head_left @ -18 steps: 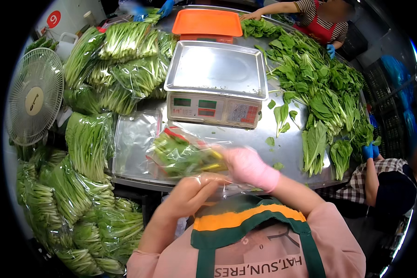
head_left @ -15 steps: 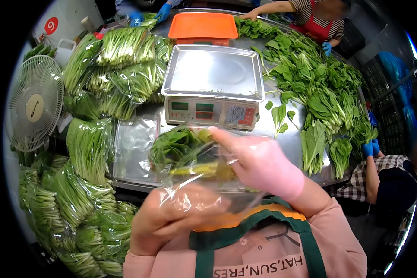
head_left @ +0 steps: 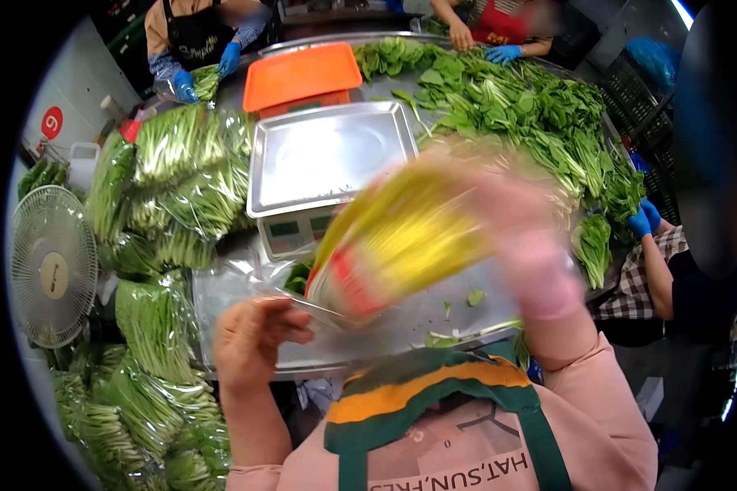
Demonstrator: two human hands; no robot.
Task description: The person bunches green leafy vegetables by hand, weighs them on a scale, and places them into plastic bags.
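Observation:
My right hand (head_left: 532,254), in a pink glove and blurred by motion, grips a yellow item with red and pale bands (head_left: 397,237), smeared and too unclear to name, raised in front of the steel scale (head_left: 330,150). My left hand (head_left: 254,331) has curled fingers on the edge of a clear plastic bag (head_left: 274,286), left of and below the yellow item. Dark green leaves (head_left: 297,277) show in or behind the bag, partly hidden. Stacked empty-looking clear bags (head_left: 217,299) lie at the table's left front.
Bagged greens (head_left: 172,147) pile on the left beside a fan (head_left: 53,274). An orange tray scale (head_left: 301,75) stands behind mine. Loose greens (head_left: 528,123) cover the table's right side. Three co-workers, blue gloves (head_left: 229,59) among them, work round the steel table's edge (head_left: 360,360).
My right hand has swung up and rightward with the yellow item, which was low among the bagged greens. My left hand has moved left. The view has shifted, showing more of a co-worker at top left.

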